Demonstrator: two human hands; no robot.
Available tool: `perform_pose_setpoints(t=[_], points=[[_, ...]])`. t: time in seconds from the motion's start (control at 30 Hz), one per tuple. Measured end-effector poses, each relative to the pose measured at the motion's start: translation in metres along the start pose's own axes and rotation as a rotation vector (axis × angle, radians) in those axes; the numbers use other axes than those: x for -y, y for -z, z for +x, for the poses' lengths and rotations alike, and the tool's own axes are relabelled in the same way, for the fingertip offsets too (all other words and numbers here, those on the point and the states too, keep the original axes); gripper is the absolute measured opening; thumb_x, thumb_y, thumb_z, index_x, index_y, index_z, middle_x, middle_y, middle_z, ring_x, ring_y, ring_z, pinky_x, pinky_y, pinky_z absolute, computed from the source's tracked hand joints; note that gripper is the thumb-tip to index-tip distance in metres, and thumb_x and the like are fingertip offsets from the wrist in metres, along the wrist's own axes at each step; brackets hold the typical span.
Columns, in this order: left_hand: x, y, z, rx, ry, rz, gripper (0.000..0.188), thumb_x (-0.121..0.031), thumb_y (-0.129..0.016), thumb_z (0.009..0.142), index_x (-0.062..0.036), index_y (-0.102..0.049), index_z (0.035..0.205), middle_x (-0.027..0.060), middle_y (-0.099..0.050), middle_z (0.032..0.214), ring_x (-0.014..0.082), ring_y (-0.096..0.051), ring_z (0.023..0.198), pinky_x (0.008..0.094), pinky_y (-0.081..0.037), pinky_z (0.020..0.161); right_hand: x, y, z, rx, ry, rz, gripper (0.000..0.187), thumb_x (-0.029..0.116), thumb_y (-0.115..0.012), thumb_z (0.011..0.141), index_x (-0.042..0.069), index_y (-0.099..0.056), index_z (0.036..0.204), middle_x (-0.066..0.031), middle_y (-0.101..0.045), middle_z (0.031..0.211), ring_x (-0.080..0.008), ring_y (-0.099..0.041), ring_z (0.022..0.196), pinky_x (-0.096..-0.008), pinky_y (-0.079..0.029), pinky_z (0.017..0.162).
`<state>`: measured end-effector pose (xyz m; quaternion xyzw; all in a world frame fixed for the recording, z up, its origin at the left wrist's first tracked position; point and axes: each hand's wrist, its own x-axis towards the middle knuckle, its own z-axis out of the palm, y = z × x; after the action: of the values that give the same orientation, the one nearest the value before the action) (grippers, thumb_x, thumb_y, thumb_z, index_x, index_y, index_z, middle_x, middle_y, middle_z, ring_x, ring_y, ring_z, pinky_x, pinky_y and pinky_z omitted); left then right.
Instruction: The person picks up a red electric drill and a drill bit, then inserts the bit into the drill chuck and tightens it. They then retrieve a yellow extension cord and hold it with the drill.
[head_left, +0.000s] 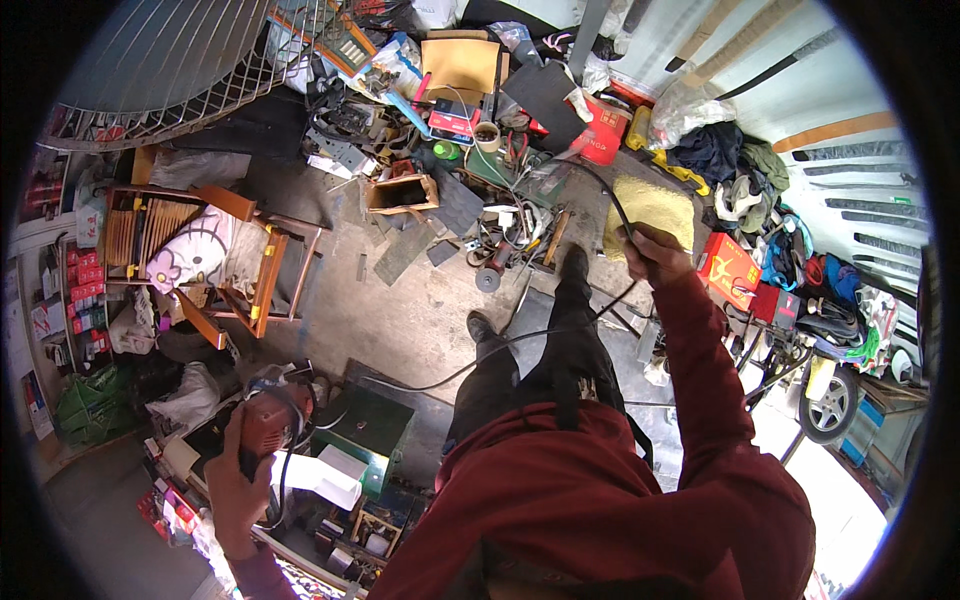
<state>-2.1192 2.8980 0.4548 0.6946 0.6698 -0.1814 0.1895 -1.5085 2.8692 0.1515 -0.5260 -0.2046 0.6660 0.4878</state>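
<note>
At the lower left, my left hand (240,475) is closed around a red and black power tool (268,418), whose exact kind I cannot make out. My right hand (655,256) pinches a black power cord (608,192) out in front of me on the right. From that hand, one length of cord runs up toward the clutter at the far side. Another length sags leftward past my legs toward the green metal box (365,430) near the tool. White paper (318,482) lies beside this box, partly under a loop of cord.
A wooden chair (258,275) with a cushion stands left. An angle grinder (490,275) lies on the concrete floor (390,330) before my feet. Beyond are a wooden box (402,193) and a red bucket (603,130). Right of my hand sit a yellow mat (660,208) and an orange-red box (730,270).
</note>
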Motion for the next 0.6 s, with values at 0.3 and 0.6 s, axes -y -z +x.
perform_pose_setpoints(t=[0.3,0.6], points=[[0.009,-0.012,-0.032,-0.270,-0.076,-1.108,0.095,-0.044,-0.073,0.078,0.0019,-0.037,0.154,0.0193,-0.055,0.141,0.0277,-0.059,0.118,0.0371,-0.050,0.091,-0.045,-0.121,0.018,0.291,0.143,-0.434,0.026,0.026,-0.063,0.100,0.000,-0.067,0.102,0.0043,-0.050,0.064,-0.0077,-0.043,0.047,-0.0272,-0.034,0.046],[-0.056,-0.017,-0.017,-0.242,-0.077,-1.052,0.085,-0.006,-0.074,0.078,0.0052,-0.036,0.153,0.0200,-0.061,0.130,0.0210,-0.067,0.095,0.0309,-0.056,0.078,-0.070,-0.255,0.001,0.525,-0.708,0.210,0.070,0.066,-0.050,0.100,0.001,-0.062,0.124,-0.0195,-0.073,0.091,-0.0054,-0.033,0.041,-0.0236,-0.028,0.038]])
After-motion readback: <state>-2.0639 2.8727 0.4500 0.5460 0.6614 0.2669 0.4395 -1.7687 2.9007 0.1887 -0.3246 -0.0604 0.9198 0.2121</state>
